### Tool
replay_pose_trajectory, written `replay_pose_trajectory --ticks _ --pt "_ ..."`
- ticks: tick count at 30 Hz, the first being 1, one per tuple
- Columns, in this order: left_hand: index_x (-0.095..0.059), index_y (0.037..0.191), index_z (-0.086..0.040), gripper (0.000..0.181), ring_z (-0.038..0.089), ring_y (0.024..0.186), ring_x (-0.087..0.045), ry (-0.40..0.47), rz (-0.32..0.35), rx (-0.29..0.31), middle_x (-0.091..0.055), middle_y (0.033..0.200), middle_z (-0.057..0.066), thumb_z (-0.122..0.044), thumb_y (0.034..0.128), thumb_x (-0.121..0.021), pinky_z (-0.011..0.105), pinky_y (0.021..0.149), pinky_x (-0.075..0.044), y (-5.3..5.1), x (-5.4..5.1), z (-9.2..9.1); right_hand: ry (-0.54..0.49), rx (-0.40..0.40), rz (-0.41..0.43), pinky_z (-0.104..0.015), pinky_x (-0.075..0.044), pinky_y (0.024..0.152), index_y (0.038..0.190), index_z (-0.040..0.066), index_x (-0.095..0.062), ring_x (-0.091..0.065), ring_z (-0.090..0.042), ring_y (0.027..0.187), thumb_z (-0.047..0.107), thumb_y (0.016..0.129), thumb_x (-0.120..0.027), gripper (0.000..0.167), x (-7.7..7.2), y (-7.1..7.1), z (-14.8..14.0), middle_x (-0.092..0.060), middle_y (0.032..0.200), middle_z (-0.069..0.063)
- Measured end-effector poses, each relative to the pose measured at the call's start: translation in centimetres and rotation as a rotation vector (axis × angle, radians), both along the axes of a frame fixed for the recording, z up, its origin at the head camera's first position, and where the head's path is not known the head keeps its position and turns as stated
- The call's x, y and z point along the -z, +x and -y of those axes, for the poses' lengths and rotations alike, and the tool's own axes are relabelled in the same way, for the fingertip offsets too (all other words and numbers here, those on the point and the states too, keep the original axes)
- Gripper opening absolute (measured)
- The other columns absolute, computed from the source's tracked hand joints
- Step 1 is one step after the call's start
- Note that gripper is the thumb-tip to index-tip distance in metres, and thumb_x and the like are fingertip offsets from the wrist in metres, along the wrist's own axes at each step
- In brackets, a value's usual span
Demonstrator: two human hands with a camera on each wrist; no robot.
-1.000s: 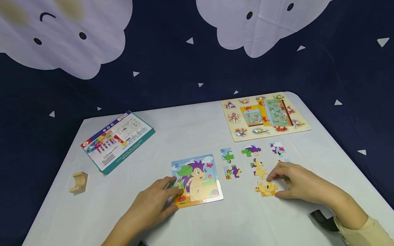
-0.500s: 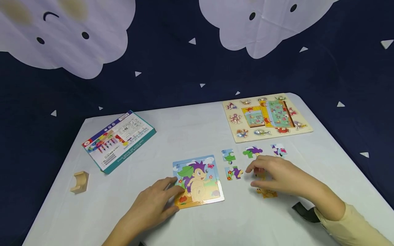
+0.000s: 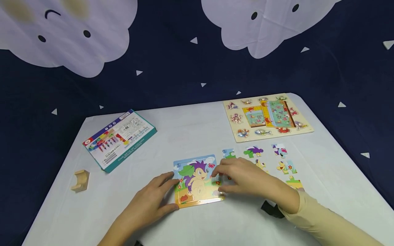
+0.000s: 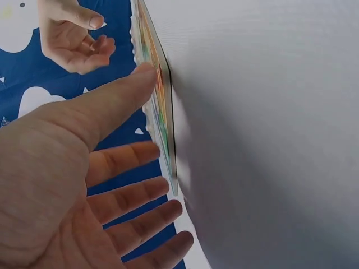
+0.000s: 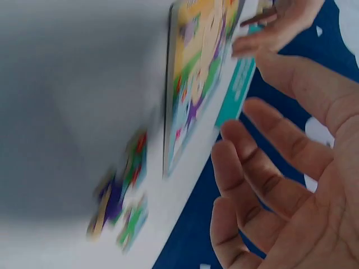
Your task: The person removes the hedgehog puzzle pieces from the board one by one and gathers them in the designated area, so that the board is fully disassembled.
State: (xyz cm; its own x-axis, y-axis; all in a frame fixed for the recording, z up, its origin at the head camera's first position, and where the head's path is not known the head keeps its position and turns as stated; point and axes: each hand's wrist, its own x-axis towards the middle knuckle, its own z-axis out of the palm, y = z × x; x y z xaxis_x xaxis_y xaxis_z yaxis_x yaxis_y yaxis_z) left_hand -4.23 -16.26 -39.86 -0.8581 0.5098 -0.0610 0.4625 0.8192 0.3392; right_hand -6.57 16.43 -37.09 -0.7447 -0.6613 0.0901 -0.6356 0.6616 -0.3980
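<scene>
A square hedgehog jigsaw board (image 3: 198,188) lies on the white table. My left hand (image 3: 147,198) rests at its left edge, thumb near the lower corner; the left wrist view shows these fingers fairly straight beside the board. My right hand (image 3: 249,177) is over the board's right edge. In the right wrist view its fingers (image 5: 230,168) are loosely bent and apart from the thumb, holding nothing. Loose jigsaw pieces lie right of the board: a leaf piece (image 3: 228,153), a purple-spined piece (image 3: 253,151), a butterfly piece (image 3: 279,150) and several others. The right hand and forearm hide some.
A wooden sea-animal peg puzzle (image 3: 241,126) stands at the back right, with two picture cards (image 3: 278,114) on it. On the left are a flat teal box (image 3: 120,140) and a small curved wooden block (image 3: 81,181). A dark patterned cloth hangs behind.
My right hand has swept left from the loose pieces at the right to the board's right edge, uncovering pieces at the far right. My left hand has stayed at the board's left edge.
</scene>
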Motion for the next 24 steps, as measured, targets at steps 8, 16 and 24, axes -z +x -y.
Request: replay_pose_trajectory --ticks 8,16,24 --pt "-0.058 0.155 -0.011 0.087 0.034 0.150 -0.053 -0.004 -0.015 -0.006 -0.052 0.165 0.008 -0.048 0.0841 -0.091 0.055 0.114 -0.053 -0.3 0.3 0.3 0.043 -0.001 0.026 -0.032 -0.056 0.081 0.124 0.014 -0.078 -0.063 -0.009 0.089 0.032 0.082 -0.092 0.048 0.8 0.0 4.2 -0.075 0.112 0.001" --pt "-0.061 0.152 -0.011 0.086 0.036 0.150 -0.053 -0.019 0.013 -0.009 -0.054 0.164 0.008 -0.051 0.0821 -0.091 0.060 0.115 -0.051 -0.5 0.3 0.4 0.049 -0.030 0.050 -0.026 -0.055 0.081 0.129 0.012 -0.077 -0.058 -0.005 0.084 0.034 0.079 -0.096 0.058 1.6 0.2 6.9 -0.075 0.113 0.001" --pt "-0.061 0.152 -0.011 0.090 0.037 0.150 -0.052 -0.026 0.033 -0.006 -0.053 0.165 0.006 -0.052 0.0793 -0.093 0.062 0.115 -0.050 -0.5 0.2 0.4 0.060 -0.031 0.082 -0.019 -0.044 0.068 0.129 0.010 -0.076 -0.049 -0.003 0.078 0.031 0.079 -0.097 0.058 1.9 0.2 8.1 -0.073 0.108 0.000"
